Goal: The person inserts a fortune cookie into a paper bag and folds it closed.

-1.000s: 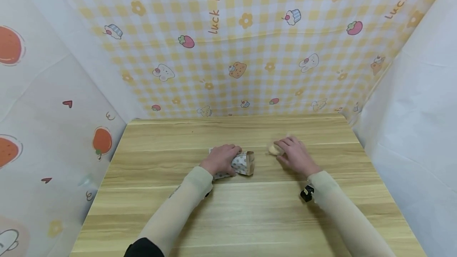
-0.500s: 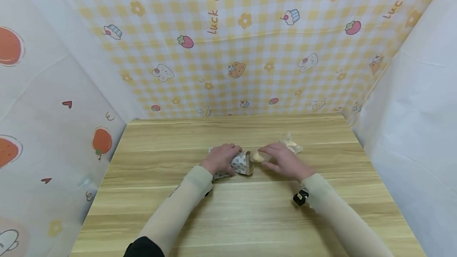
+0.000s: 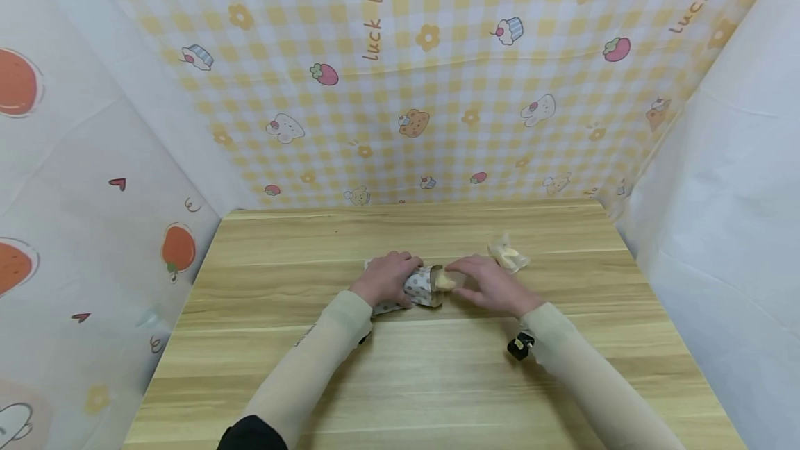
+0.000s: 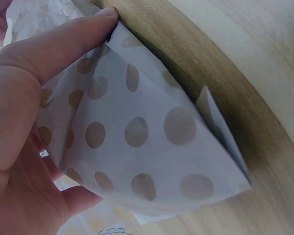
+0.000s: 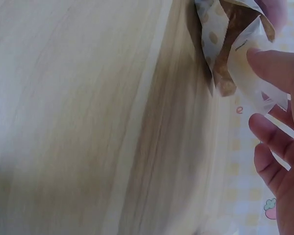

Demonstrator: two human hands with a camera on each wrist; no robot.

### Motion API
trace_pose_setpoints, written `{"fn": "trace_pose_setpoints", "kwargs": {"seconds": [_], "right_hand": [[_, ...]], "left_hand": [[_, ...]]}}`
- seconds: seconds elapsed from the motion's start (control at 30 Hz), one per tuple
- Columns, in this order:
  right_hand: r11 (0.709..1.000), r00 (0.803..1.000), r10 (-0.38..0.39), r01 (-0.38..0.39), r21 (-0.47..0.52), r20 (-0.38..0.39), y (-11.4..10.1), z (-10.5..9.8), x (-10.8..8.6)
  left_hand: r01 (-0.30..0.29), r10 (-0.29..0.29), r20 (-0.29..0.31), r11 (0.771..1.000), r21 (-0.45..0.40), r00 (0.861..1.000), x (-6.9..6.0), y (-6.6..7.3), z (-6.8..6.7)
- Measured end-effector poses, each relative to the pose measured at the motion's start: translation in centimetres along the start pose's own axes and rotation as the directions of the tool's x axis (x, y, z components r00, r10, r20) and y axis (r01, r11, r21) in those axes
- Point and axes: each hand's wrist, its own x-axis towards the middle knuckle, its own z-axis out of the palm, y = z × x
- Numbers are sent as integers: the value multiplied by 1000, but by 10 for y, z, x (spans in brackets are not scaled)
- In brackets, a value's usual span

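A white paper bag with tan dots (image 3: 419, 287) lies on its side on the table, mouth to the right. My left hand (image 3: 385, 279) grips its body, thumb along one side, as the left wrist view shows on the dotted paper (image 4: 137, 132). At the bag's mouth, my right hand (image 3: 492, 286) pinches a small pale piece in a clear wrapper (image 3: 444, 280). In the right wrist view that wrapped piece (image 5: 246, 66) sits partly within the brown-lined opening (image 5: 235, 19). What the pale piece is cannot be made out.
A second pale piece in a clear wrapper (image 3: 509, 254) lies on the table just beyond my right hand. The wooden table (image 3: 425, 380) meets a yellow checked cloth (image 3: 400, 89) at the back. White cloth walls stand left and right.
My right hand has moved left with the wrapped piece, bringing its end into the bag's mouth. The second wrapped piece has come into sight behind it. My left hand stays on the bag.
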Motion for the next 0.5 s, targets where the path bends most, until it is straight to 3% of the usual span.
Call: {"fn": "trace_pose_setpoints", "kwargs": {"seconds": [0.2,0.5], "right_hand": [[1000,1000,8,-8,-12,-25,-2,7,9],[994,995,34,-24,105,-91,-7,14,23]], "left_hand": [[0,1,13,1000,-14,1000,0,1,-2],[-3,3,15,1000,-3,1000,1,1,-3]]}}
